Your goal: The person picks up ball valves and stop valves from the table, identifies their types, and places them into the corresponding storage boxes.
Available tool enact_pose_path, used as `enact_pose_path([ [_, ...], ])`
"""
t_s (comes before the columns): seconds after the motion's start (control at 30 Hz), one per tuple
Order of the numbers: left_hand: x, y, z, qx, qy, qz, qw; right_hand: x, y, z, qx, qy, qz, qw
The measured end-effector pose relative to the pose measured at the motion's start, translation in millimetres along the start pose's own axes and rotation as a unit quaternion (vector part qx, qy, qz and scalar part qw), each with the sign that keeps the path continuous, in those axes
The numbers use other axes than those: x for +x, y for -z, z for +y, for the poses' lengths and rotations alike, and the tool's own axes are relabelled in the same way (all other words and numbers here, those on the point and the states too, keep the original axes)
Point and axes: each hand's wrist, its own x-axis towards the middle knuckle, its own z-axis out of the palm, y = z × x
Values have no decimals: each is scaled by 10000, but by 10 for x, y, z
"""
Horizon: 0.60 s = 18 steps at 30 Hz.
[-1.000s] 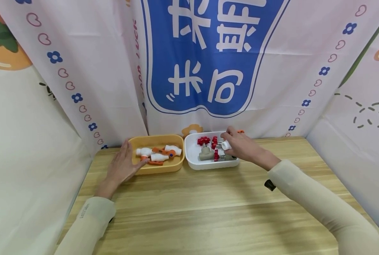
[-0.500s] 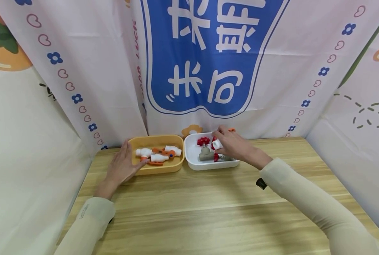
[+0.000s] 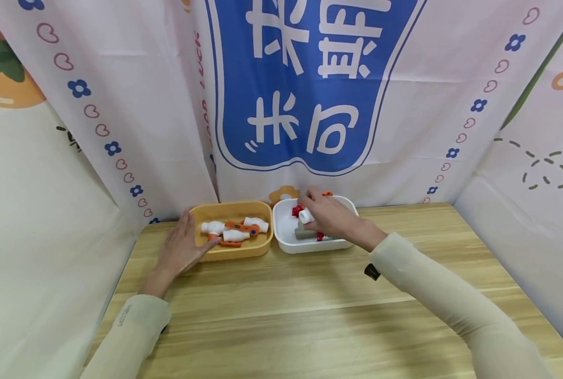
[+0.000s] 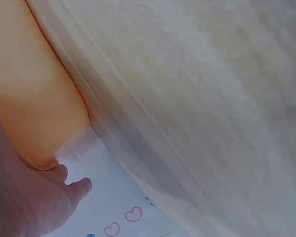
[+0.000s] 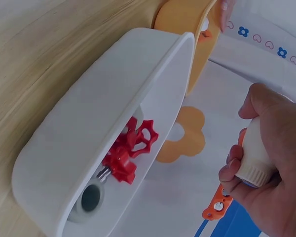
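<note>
My right hand (image 3: 331,213) holds a white ball valve (image 3: 305,216) over the white bin (image 3: 305,248). In the right wrist view the fingers curl round the white valve body (image 5: 255,150), and its orange lever (image 5: 217,205) sticks out below. Inside the white bin lie grey valves (image 3: 303,231) with red handwheels (image 5: 121,165), partly hidden by the hand. My left hand (image 3: 182,247) rests with fairly straight fingers against the left end of the yellow bin (image 3: 239,253), its thumb at the near rim. Several white ball valves (image 3: 236,235) with orange levers lie in that bin.
The two bins stand side by side at the back of the wooden table (image 3: 262,316). Right behind them hangs a printed cloth (image 3: 404,131), and more cloth closes off both sides. Bare wood shows in front of the bins.
My right hand has moved left across the white bin with the white ball valve, now covering more of the red-wheeled valves. The left hand stays at the yellow bin.
</note>
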Motion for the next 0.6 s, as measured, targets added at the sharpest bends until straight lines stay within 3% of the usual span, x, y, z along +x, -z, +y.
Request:
enact_pose_path([
  [0.6,-2,2,2,-56,7,-32,10000,416,-136,-421,-48,249,-97,9996],
])
